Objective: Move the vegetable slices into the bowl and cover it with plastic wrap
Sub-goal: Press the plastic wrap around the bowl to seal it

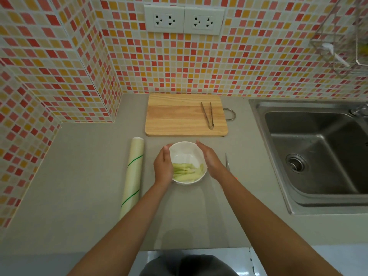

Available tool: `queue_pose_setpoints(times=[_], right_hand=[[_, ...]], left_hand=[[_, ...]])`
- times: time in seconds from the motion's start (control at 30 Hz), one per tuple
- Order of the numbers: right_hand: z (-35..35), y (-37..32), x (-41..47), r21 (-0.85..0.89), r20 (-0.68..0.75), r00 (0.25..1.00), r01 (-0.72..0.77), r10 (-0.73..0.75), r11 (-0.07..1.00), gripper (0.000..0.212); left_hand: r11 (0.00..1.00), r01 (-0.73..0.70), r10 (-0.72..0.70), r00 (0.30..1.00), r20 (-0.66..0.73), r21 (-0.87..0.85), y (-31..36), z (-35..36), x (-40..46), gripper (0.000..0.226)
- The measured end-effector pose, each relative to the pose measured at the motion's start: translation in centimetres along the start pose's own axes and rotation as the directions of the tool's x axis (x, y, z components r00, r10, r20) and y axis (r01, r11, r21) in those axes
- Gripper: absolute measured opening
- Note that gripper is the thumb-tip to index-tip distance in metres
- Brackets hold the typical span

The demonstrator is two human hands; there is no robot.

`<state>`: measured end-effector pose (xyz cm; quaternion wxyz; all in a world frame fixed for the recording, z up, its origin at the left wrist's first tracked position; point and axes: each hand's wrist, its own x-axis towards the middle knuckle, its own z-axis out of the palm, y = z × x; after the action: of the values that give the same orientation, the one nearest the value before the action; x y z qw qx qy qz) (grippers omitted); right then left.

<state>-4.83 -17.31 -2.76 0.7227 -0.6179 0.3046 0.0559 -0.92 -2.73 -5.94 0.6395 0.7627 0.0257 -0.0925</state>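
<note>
1. The left hand (pixel 163 166) covers the left rim of the bowl (pixel 187 150), so contact there cannot be judged.
2. The right hand (pixel 210 160) hides the bowl's right rim and part of the thin tool (pixel 227 161) beside it; what kind of tool it is cannot be told.
3. The wire rack (pixel 338 36) is cut off by the right edge and blurred.
4. The sink (pixel 318 156) runs past the right edge.
</note>
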Motion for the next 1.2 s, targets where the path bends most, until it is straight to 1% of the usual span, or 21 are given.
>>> queue_pose_setpoints(times=[0.1,0.2,0.33,0.4,0.43,0.47,0.5,0.53,0.57,0.6,0.63,0.67,0.73,0.77,0.83,0.9,1.0,1.07,1.13,1.2], right_hand=[[0.2,0.7,-0.4,0.0,-0.043,0.999,-0.026,0.026,1.0,0.048],[0.7,1.4,-1.0,0.004,-0.119,0.992,-0.038,0.038,0.999,0.041],[0.6,2.5,-1.4,-0.018,-0.187,0.982,-0.034,0.03,0.999,0.055],[0.5,2.8,-1.6,-0.079,-0.245,0.97,-0.029,0.009,0.996,0.069],[0.3,2.7,-1.7,-0.122,-0.279,0.96,-0.03,-0.005,0.992,0.075],[0.1,2.5,-1.6,-0.165,-0.315,0.948,-0.017,-0.037,0.986,0.078],[-0.2,2.2,-1.6,-0.197,-0.344,0.936,0.012,-0.081,0.98,0.077],[-0.5,1.8,-1.4,-0.202,-0.364,0.923,0.051,-0.124,0.978,0.074],[-0.7,1.3,-1.4,-0.175,-0.359,0.921,0.094,-0.153,0.98,0.068],[-0.9,0.7,-1.2,-0.142,-0.324,0.929,0.139,-0.179,0.98,0.061],[-1.1,0.2,-1.1,-0.117,-0.258,0.946,0.172,-0.197,0.978,0.056],[-1.1,-0.2,-1.1,-0.102,-0.175,0.963,0.19,-0.205,0.977,0.053],[-0.8,-0.8,-1.0,-0.087,-0.017,0.986,0.162,-0.164,0.983,0.048],[-0.6,-0.9,-1.1,-0.091,0.041,0.99,0.135,-0.132,0.987,0.045],[-0.5,-0.8,-1.1,-0.124,0.1,0.988,0.128,-0.116,0.984,0.04],[-0.4,-0.5,-1.0,-0.165,0.094,0.985,0.162,-0.148,0.973,0.039],[-0.2,0.1,-1.1,-0.284,0.03,0.982,0.187,-0.186,0.941,0.034],[-0.2,0.8,-1.5,-0.321,0.006,0.977,0.203,-0.212,0.925,0.033],[-0.3,1.6,-1.8,-0.3,-0.003,0.984,0.169,-0.178,0.939,0.036],[-0.5,2.1,-2.1,-0.273,-0.022,0.994,0.093,-0.103,0.957,0.039]], left_hand=[[1.0,-0.016,0.015,0.988,0.152,0.001,0.2,-0.6,1.0,0.041],[0.998,-0.032,0.015,0.962,0.273,0.055,0.5,-0.9,1.5,0.037],[0.987,-0.061,0.004,0.934,0.357,0.149,0.4,-1.1,1.9,0.048],[0.972,-0.098,0.0,0.908,0.42,0.213,0.8,-1.4,2.2,0.054],[0.966,-0.112,-0.001,0.901,0.434,0.235,1.0,-1.5,2.3,0.056],[0.965,-0.111,0.003,0.912,0.41,0.238,1.4,-1.6,2.3,0.058],[0.975,-0.083,0.007,0.939,0.343,0.206,1.6,-1.7,2.1,0.059],[0.991,-0.029,-0.003,0.97,0.242,0.129,1.9,-1.7,1.6,0.059],[0.999,0.031,-0.034,0.991,0.126,0.026,1.9,-1.6,0.8,0.057],[0.994,0.079,-0.078,0.997,0.021,-0.075,1.7,-1.5,-0.2,0.056],[0.982,0.118,-0.126,0.991,-0.049,-0.148,1.3,-1.3,-1.3,0.055],[0.971,0.153,-0.169,0.982,-0.078,-0.187,0.9,-1.0,-2.5,0.055],[0.961,0.186,-0.203,0.977,-0.067,-0.205,0.3,-0.2,-4.3,0.054],[0.964,0.175,-0.191,0.98,-0.062,-0.202,0.2,0.2,-4.7,0.051],[0.976,0.119,-0.134,0.988,-0.073,-0.184,0.4,0.6,-4.6,0.04],[0.989,0.073,-0.082,0.995,-0.061,-0.132,0.7,0.5,-3.8,0.032],[0.998,0.051,-0.05,0.998,0.046,-0.024,0.7,-0.2,-2.1,0.042],[0.999,0.045,-0.047,0.992,0.117,0.018,0.6,-0.5,-1.0,0.051],[0.998,0.042,-0.049,0.983,0.178,0.041,0.7,-0.7,-0.1,0.056],[0.999,0.023,-0.034,0.967,0.252,0.047,0.6,-0.7,0.5,0.056]])
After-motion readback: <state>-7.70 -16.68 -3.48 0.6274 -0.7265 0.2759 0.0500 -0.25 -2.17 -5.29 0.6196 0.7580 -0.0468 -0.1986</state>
